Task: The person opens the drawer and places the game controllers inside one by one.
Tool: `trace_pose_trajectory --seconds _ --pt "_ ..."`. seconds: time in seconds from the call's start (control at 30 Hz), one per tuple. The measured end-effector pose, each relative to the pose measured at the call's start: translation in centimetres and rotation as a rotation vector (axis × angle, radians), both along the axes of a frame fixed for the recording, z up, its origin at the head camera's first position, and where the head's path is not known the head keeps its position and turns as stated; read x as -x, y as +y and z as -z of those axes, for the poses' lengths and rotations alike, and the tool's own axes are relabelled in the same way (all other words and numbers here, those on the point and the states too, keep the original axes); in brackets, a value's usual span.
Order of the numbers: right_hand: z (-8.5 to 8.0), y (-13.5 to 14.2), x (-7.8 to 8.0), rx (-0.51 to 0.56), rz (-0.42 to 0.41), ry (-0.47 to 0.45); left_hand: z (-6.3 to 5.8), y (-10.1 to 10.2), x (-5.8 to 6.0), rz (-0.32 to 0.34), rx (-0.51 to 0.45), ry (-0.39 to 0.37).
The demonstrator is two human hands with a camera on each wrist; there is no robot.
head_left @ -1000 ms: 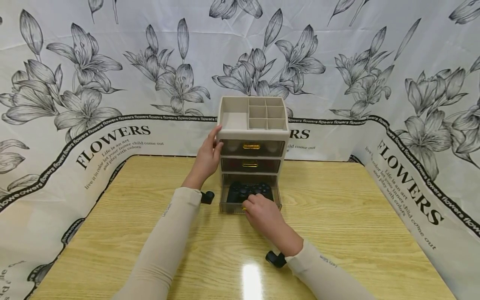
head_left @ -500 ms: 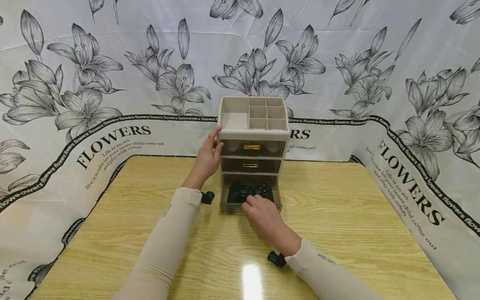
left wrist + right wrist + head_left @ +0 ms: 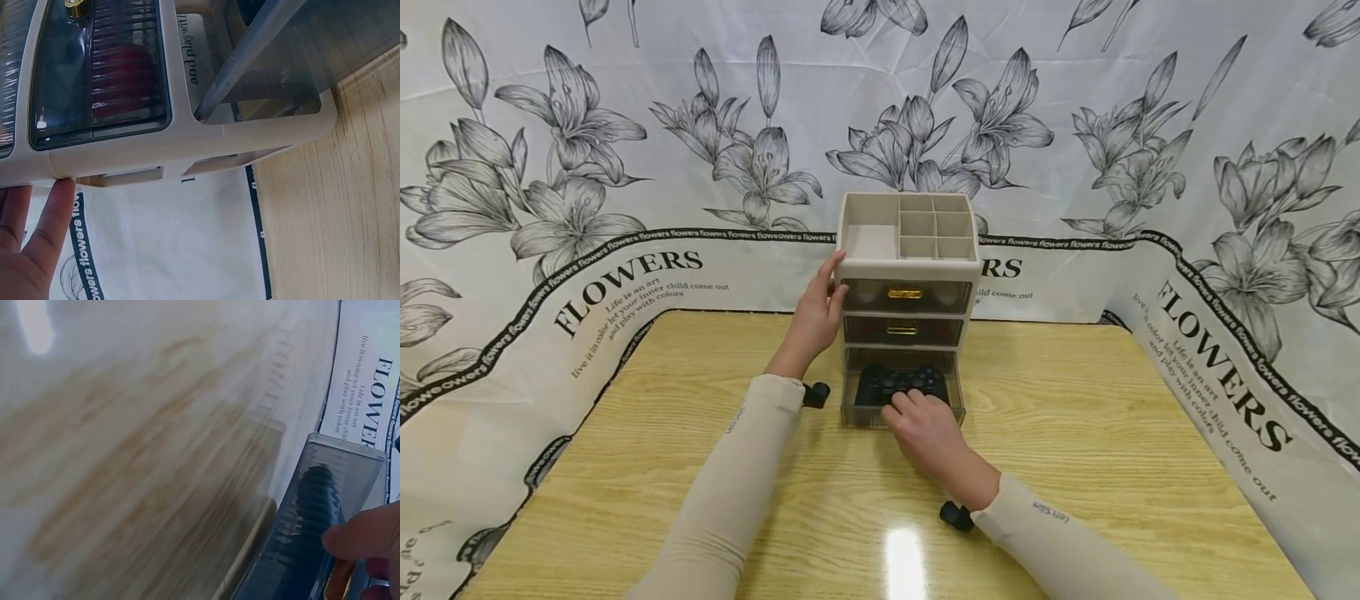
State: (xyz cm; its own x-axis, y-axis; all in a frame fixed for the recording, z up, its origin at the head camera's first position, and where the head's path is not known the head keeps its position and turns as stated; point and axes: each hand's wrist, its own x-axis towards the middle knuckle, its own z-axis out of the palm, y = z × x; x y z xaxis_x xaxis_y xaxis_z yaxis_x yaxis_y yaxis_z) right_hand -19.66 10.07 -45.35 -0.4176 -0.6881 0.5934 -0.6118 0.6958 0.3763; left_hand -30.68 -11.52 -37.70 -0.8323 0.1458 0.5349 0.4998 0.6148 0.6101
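Note:
A cream desktop organizer [image 3: 910, 270] with smoky clear drawers stands mid-table. My left hand [image 3: 817, 313] touches its left side near the top; in the left wrist view, straight fingers [image 3: 55, 209] meet the cream frame. The bottom drawer [image 3: 857, 418] is pulled out, with a black game controller [image 3: 871, 385] lying inside. At that drawer's front is my right hand [image 3: 929, 429], fingers curled at the gold handle [image 3: 339, 579]. Its thumb [image 3: 350, 537] lies against the drawer front in the right wrist view. The head view hides this handle behind the hand.
Two upper drawers with gold handles, the top [image 3: 905, 293] and the middle [image 3: 902, 331], are closed. Something dark red [image 3: 125, 81] shows through the middle one. Open compartments [image 3: 871, 229] top the organizer. Flower-print cloth [image 3: 760, 183] surrounds the wooden table [image 3: 1075, 400].
The right hand and wrist have shifted very slightly, and the gold handle glimpsed beside its fingers is now covered. The left hand stays in place; the drawer looks equally far out.

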Motion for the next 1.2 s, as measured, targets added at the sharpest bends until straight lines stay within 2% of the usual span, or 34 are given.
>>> trace_pose_trajectory --seconds 0.4,0.73,1.2 --pt "0.3 0.0 1.2 0.029 0.001 0.084 0.0 -0.1 0.1 0.005 -0.001 0.011" --pt "0.0 -0.1 1.5 0.000 0.015 -0.003 0.0 -0.1 0.2 0.008 -0.004 0.007" --pt "-0.1 -0.6 2.4 0.002 0.014 -0.018 0.1 -0.1 0.2 0.006 -0.004 0.021"
